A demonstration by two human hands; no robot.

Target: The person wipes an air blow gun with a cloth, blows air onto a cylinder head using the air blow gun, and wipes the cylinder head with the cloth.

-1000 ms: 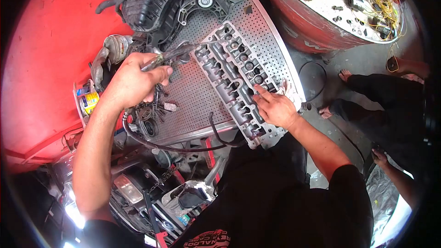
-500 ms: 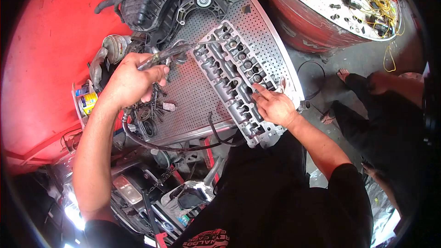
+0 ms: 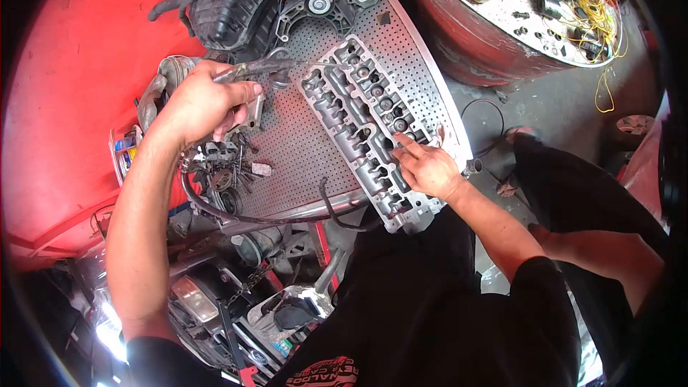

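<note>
A metal cylinder head (image 3: 369,136) with rows of round bores lies slantwise on the perforated metal table (image 3: 287,150). My left hand (image 3: 208,104) is closed around a dark air blow gun (image 3: 269,68), whose thin nozzle points toward the far left end of the head. A black hose (image 3: 229,213) hangs below that hand and curves along the table's near edge. On the near right part of the head rests my right hand (image 3: 428,168), its index finger stretched toward a bore and the other fingers partly bent. It holds nothing that I can see.
A black plastic engine part (image 3: 229,11) and a metal bracket with a pulley (image 3: 319,3) occupy the far end. Loose metal parts (image 3: 226,172) lie at left. A red drum (image 3: 473,36) with small parts on top stands at right. Another person's arm (image 3: 602,254) is close by.
My left hand and the blow gun have shifted slightly left, and the nozzle end has moved back a little. My right hand stays on the head. The other person has moved at right.
</note>
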